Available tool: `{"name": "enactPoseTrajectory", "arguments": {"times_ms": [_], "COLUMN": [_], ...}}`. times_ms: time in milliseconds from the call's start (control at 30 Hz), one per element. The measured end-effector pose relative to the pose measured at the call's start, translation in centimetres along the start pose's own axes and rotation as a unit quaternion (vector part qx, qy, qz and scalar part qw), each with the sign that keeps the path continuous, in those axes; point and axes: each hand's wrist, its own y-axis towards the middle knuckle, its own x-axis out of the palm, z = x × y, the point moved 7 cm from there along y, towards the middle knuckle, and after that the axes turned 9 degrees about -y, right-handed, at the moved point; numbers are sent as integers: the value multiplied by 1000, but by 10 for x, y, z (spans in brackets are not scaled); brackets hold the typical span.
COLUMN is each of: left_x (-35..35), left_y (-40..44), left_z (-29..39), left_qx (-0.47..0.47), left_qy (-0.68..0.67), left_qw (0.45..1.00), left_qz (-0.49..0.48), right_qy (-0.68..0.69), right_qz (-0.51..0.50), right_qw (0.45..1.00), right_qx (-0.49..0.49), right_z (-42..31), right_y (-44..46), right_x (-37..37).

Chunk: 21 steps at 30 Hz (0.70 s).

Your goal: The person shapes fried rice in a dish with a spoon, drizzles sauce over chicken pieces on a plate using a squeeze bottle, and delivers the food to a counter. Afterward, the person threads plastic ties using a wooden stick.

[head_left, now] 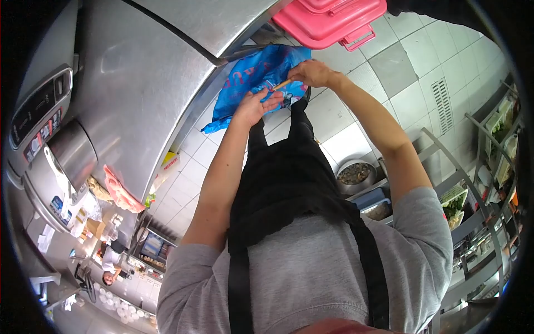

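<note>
My right hand (pixel 311 73) is closed around one end of a slim tan-orange stick (pixel 282 85), which points down to the left. What kind of stick it is, I cannot make out. Near its lower end my left hand (pixel 257 107) has its palm turned up and its fingers stretched out. Whether the stick touches the left fingers is unclear. Both hands are over a crumpled blue plastic bag (pixel 236 92) with reddish lettering. Small, dark and pale bits show near the fingers, too small to name.
A steel counter (pixel 128 72) runs along the left. A pink lidded bin (pixel 328 25) stands ahead on the tiled floor (pixel 334 106). To my right are a metal bowl (pixel 356 173) of small dark pieces and a rack (pixel 445 156) with trays. Another person (pixel 109 264) is far off at lower left.
</note>
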Motion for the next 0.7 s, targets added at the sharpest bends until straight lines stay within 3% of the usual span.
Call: {"name": "enactPoseTrajectory", "arguments": {"times_ms": [67,100,167,267,300,367,433,467,500,533,567,600,667,700], "left_x": [0,3,12,15,11,9,-1,-3,6,28,42,37,2,-6], "left_y": [-2,-1,-2,-4,-7,-13,-35,-33,-45,-63,-68,-59,-4,2], "left_z": [-1,-2,-5,-7,-8,-11,23,23,49,63,65,67,47,34], "left_qx": [17,40,62,72,31,-9,131,132,323,489,566,566,296,182], "left_qy": [20,20,21,57,91,125,279,280,433,551,568,568,490,347], "left_qw": [1000,999,996,995,995,992,927,927,803,616,546,545,807,911], "left_qz": [16,-24,-64,-34,-22,-9,212,211,254,279,245,245,142,130], "right_qy": [204,204,387,357,357,146,88,31,31,-15,-60,-60,-4,-4], "right_qz": [-64,-63,-39,13,13,213,207,197,198,190,182,182,196,197], "right_qw": [976,976,913,921,921,963,970,974,974,975,973,973,974,974], "right_qx": [41,40,118,156,156,76,91,105,106,116,126,125,114,112], "right_z": [7,4,1,-5,-3,-5,-1,1,-1,-3,-6,-7,-7,-6], "right_y": [1,1,-4,-14,-17,-27,-30,-31,-32,-33,-33,-32,-28,-26], "right_x": [23,32,46,40,42,13,10,10,4,-6,-12,-12,-10,-10]}}
